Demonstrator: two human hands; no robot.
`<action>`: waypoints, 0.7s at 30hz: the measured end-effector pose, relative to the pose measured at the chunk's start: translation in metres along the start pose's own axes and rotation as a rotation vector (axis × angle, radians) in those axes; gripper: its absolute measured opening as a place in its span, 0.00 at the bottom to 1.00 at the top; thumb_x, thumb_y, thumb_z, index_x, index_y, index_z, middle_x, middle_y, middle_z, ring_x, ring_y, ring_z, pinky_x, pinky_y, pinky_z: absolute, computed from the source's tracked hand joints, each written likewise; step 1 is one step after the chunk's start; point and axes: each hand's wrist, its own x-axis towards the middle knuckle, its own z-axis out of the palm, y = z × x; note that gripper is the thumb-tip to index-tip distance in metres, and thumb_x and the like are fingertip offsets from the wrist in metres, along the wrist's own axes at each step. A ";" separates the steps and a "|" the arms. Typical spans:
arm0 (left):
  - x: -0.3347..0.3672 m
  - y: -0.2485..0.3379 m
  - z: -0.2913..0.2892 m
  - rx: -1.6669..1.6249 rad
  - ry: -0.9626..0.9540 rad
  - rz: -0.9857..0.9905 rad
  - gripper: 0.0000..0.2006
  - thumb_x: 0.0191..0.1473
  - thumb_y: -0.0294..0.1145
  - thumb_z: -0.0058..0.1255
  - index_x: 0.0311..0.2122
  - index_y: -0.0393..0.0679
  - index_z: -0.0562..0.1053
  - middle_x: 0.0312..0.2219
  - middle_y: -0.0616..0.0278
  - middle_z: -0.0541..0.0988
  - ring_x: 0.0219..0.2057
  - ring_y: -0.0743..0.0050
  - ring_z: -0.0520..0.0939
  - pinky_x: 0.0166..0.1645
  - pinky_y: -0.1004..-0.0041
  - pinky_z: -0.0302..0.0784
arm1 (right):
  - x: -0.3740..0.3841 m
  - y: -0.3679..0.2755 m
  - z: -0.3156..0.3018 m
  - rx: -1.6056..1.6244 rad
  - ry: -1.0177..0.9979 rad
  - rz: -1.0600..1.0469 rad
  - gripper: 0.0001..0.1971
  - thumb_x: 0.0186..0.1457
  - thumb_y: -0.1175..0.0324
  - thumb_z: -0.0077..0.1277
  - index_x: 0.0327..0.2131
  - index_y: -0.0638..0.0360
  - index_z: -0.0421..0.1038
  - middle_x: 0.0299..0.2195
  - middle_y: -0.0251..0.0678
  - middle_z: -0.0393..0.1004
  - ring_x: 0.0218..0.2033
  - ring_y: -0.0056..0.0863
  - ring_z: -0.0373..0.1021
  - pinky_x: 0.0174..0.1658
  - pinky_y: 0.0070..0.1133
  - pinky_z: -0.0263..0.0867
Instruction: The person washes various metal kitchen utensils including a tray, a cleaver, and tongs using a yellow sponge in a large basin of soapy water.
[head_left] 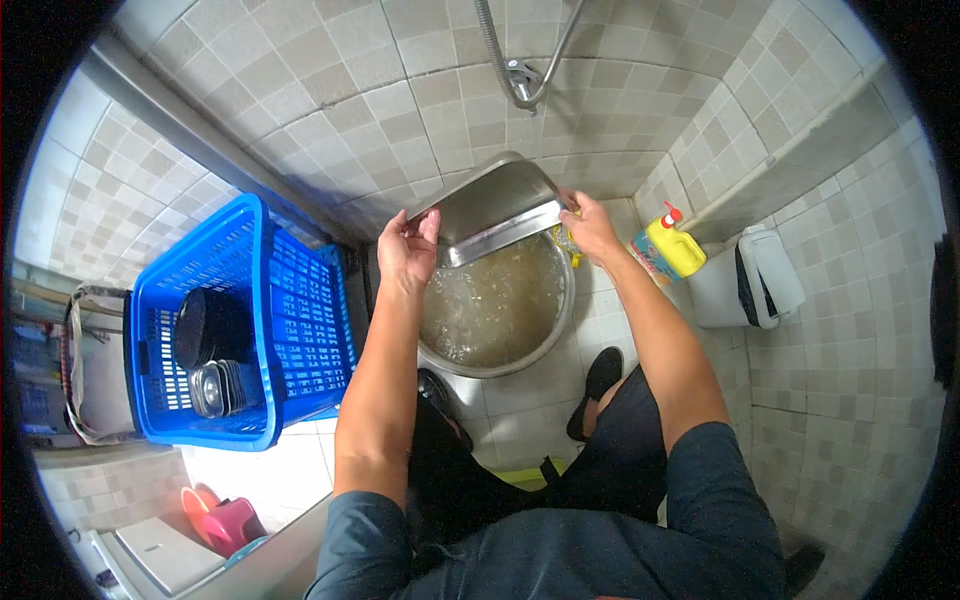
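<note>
Between my hands a rectangular stainless steel pan [498, 205] is held tilted over a round metal basin [486, 372]. Cloudy brownish water with some bubbles fills much of the basin. My left hand [408, 250] grips the pan's left end, thumb and fingers at its edge. At the opposite end, my right hand [592, 228] is closed on the pan's rim. Something small and yellow [575, 258] shows just below the right hand, beside the basin's rim; its kind is unclear and partly hidden.
On the left stands a blue plastic basket [262, 330] holding a black pan [208, 325] and several metal containers [220, 388]. A yellow pump bottle [668, 248] and a white bin [765, 280] are at right. A shower hose [495, 45] hangs on the tiled wall ahead.
</note>
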 end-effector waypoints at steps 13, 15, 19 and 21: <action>-0.002 -0.055 0.018 0.175 -0.159 -0.070 0.12 0.60 0.20 0.40 0.48 0.27 0.61 0.44 0.44 0.71 0.43 0.46 0.77 0.50 0.49 0.81 | -0.008 -0.044 -0.032 0.144 -0.124 0.467 0.15 0.53 0.75 0.52 0.44 0.73 0.72 0.39 0.49 0.79 0.41 0.36 0.76 0.45 0.26 0.70; 0.002 -0.071 0.024 0.144 -0.144 -0.093 0.12 0.60 0.20 0.41 0.48 0.28 0.61 0.44 0.45 0.71 0.43 0.47 0.77 0.51 0.49 0.81 | -0.014 -0.058 -0.033 0.345 -0.092 0.464 0.12 0.56 0.75 0.49 0.42 0.72 0.72 0.38 0.50 0.79 0.39 0.34 0.76 0.45 0.25 0.71; 0.006 -0.104 0.041 0.069 -0.094 -0.143 0.13 0.59 0.20 0.44 0.48 0.30 0.62 0.48 0.46 0.66 0.51 0.51 0.71 0.52 0.49 0.81 | -0.017 -0.062 -0.037 0.369 -0.092 0.441 0.12 0.57 0.73 0.49 0.42 0.71 0.71 0.37 0.50 0.79 0.38 0.34 0.76 0.43 0.25 0.71; 0.012 -0.114 0.047 0.124 -0.087 -0.115 0.14 0.59 0.21 0.45 0.48 0.30 0.62 0.49 0.46 0.65 0.51 0.53 0.70 0.52 0.50 0.82 | -0.019 -0.065 -0.035 0.368 -0.095 0.439 0.12 0.57 0.72 0.51 0.42 0.71 0.71 0.37 0.49 0.79 0.37 0.32 0.76 0.42 0.24 0.71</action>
